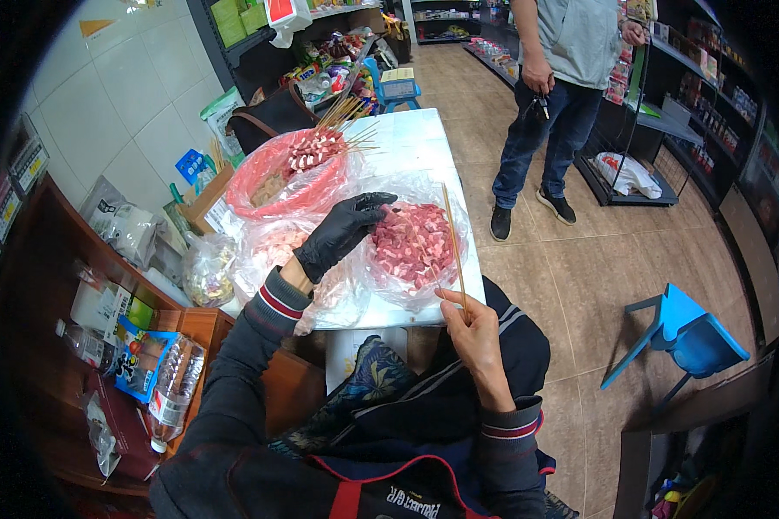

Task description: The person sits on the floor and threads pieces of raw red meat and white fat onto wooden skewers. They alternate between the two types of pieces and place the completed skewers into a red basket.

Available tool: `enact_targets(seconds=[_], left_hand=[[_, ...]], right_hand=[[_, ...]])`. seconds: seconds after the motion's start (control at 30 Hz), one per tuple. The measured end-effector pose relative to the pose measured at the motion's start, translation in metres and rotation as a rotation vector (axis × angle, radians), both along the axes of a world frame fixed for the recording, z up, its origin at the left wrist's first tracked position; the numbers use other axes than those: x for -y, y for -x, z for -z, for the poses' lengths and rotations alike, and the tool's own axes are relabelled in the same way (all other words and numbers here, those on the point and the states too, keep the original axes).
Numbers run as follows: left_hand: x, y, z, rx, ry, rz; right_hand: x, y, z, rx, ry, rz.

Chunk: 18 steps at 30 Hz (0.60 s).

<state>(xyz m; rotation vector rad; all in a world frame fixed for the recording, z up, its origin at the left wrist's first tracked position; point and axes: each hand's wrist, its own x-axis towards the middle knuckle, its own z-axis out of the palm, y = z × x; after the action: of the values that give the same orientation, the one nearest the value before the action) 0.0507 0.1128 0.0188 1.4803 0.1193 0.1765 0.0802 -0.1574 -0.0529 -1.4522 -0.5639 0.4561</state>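
My left hand (345, 228) wears a black glove, and its fingertips are at the left edge of the cut raw meat (422, 250). Whether a piece of meat is pinched between them cannot be told. The meat lies in a clear plastic bag (389, 295) on the white table. My bare right hand (472, 331), at the table's near edge, is shut on thin wooden skewers (453, 243). One skewer rises along the bag's right side; another, fainter, slants over the meat. Beyond my left hand, loaded meat skewers (315, 150) rest in a red plastic bag (243, 194), sticks pointing away.
A bag of paler meat (276, 243) lies left of my gloved hand, beside a knotted clear bag (209, 269). Bottles and packets fill a wooden shelf (195, 376) at left. A person holding keys (542, 107) stands beyond the table (422, 146). A blue chair (694, 337) stands right.
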Motion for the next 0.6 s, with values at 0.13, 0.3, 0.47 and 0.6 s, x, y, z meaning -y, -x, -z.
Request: enact_targets(seconds=[0.13, 0.3, 0.47, 0.6], left_hand=[[0.005, 0.006, -0.006, -0.014, 0.019, 0.089], [0.011, 0.006, 0.001, -0.1, 0.222, 0.153], [-0.002, -0.005, 0.012, -0.067, 0.507, 0.038], [-0.009, -0.009, 0.016, 0.013, 0.569, 0.036]], right_hand=[[0.001, -0.001, 0.003, 0.072, 0.015, 0.016], [-0.005, 0.0, 0.007, 0.055, -0.065, 0.08], [0.002, 0.005, 0.002, 0.153, 0.018, 0.012], [0.002, 0.005, -0.001, 0.182, 0.063, 0.014]])
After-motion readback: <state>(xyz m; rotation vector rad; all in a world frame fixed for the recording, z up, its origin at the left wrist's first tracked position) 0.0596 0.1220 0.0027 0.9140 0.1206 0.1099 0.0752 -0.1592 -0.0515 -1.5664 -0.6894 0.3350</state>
